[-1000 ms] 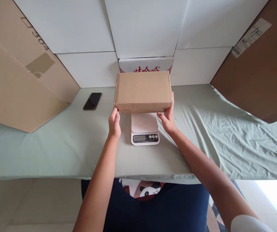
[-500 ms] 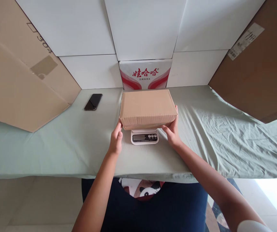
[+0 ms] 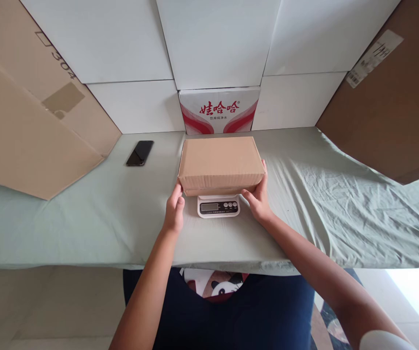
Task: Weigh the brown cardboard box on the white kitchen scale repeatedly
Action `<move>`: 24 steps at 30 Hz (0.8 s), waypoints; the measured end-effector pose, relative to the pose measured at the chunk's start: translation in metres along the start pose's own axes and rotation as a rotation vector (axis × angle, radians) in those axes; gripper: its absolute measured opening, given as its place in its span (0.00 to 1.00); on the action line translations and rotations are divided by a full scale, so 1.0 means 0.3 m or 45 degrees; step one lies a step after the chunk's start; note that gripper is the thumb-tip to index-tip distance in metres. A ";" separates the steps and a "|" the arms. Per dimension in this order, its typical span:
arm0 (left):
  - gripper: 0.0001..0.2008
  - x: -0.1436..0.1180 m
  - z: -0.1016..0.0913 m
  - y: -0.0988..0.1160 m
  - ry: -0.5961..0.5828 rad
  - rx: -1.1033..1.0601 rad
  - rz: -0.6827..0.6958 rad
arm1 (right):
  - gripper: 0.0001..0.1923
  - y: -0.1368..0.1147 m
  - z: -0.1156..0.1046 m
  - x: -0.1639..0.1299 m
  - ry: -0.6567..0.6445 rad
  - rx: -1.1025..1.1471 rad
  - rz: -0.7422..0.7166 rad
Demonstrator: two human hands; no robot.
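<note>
A closed brown cardboard box (image 3: pixel 221 164) rests on a small white digital scale (image 3: pixel 218 206), whose display and buttons show below the box's near edge. My left hand (image 3: pixel 174 210) grips the box's near left corner. At the near right corner, my right hand (image 3: pixel 258 198) holds the box with the fingers along its side. The scale's platform is hidden under the box.
A black phone (image 3: pixel 140 152) lies on the pale green cloth-covered table (image 3: pixel 85 218) to the left. A white carton with red print (image 3: pixel 219 111) stands against the back wall. Large cardboard sheets lean at left (image 3: pixel 30 126) and right (image 3: pixel 391 112).
The box came down from above the scale and toward me, and now sits on it, covering the platform. Both hands stayed on its near corners.
</note>
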State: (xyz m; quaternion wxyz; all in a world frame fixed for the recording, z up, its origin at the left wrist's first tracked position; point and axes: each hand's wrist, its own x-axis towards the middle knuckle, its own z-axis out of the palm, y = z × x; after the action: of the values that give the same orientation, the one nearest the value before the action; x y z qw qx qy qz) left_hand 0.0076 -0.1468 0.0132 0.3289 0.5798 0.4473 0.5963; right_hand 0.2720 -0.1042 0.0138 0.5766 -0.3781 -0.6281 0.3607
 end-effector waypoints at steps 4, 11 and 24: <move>0.40 0.000 0.000 0.000 0.000 0.002 0.009 | 0.52 -0.005 0.003 0.003 0.000 0.072 0.009; 0.39 -0.006 0.000 -0.008 0.012 -0.029 0.029 | 0.50 -0.001 0.004 0.013 0.016 0.090 0.001; 0.41 -0.009 -0.005 -0.012 0.003 -0.040 0.040 | 0.49 0.002 0.010 0.009 -0.008 0.141 -0.017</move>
State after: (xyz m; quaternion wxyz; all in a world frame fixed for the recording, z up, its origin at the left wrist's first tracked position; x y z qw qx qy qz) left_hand 0.0061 -0.1480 0.0089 0.3280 0.5807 0.4293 0.6091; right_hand 0.2690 -0.1016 0.0143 0.5971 -0.3402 -0.6116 0.3922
